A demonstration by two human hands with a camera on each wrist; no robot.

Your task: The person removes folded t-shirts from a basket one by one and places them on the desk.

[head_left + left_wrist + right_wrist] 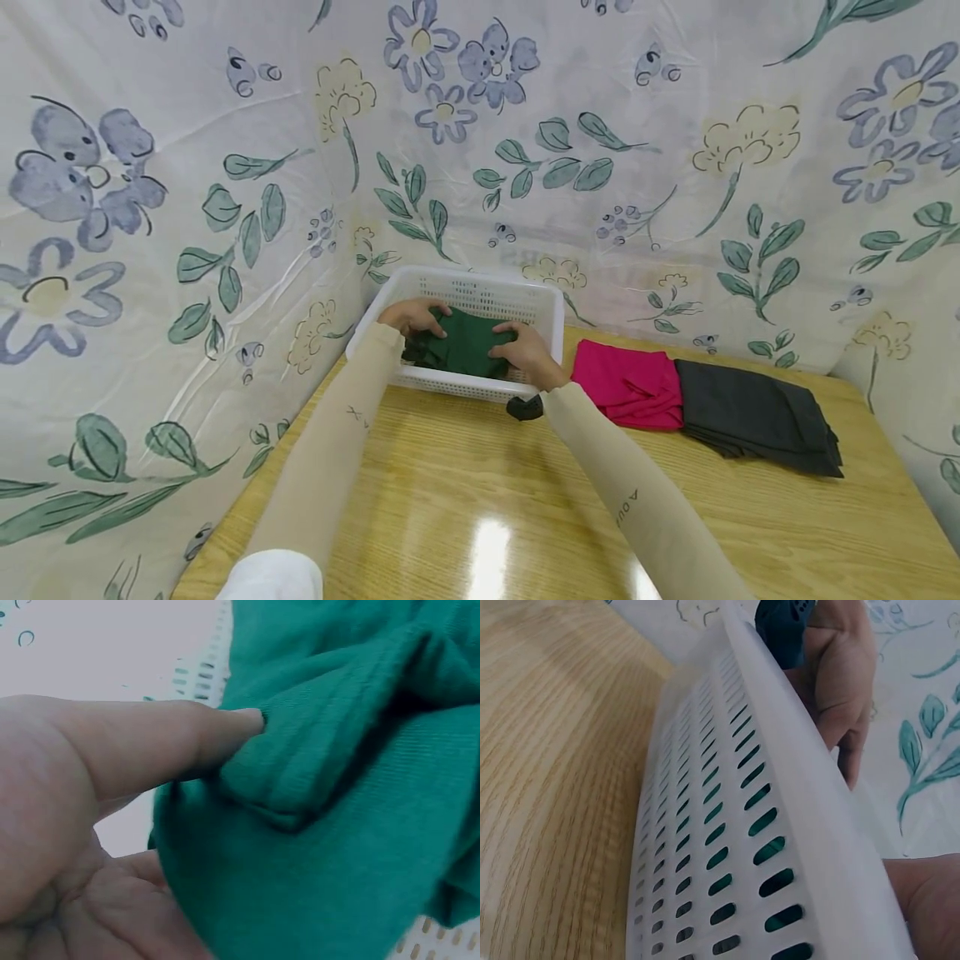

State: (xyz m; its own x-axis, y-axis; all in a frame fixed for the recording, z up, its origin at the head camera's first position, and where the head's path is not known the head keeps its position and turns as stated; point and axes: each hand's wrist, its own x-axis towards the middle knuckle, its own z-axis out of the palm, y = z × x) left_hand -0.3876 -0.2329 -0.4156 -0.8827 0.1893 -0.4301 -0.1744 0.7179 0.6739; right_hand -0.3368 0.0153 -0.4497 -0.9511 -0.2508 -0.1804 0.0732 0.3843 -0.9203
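A folded green knit cloth (472, 346) with a seamed fold lies inside a white perforated plastic basket (558, 321). My left hand (414, 317) pinches its left end. In the left wrist view, the thumb (187, 735) presses on the fold, with fingers partly hidden under the fabric. At the other end, my right hand (527, 354) holds the cloth's right edge between thumb and fingers. The right wrist view mostly shows the basket's outer wall (705, 825), which hides that grip; green shows through its slots.
To the right of the basket lie a folded pink cloth (626, 383) and a folded dark grey cloth (757, 417), side by side on the wooden table (420, 500). Floral fabric (600, 200) hangs behind and along the left side.
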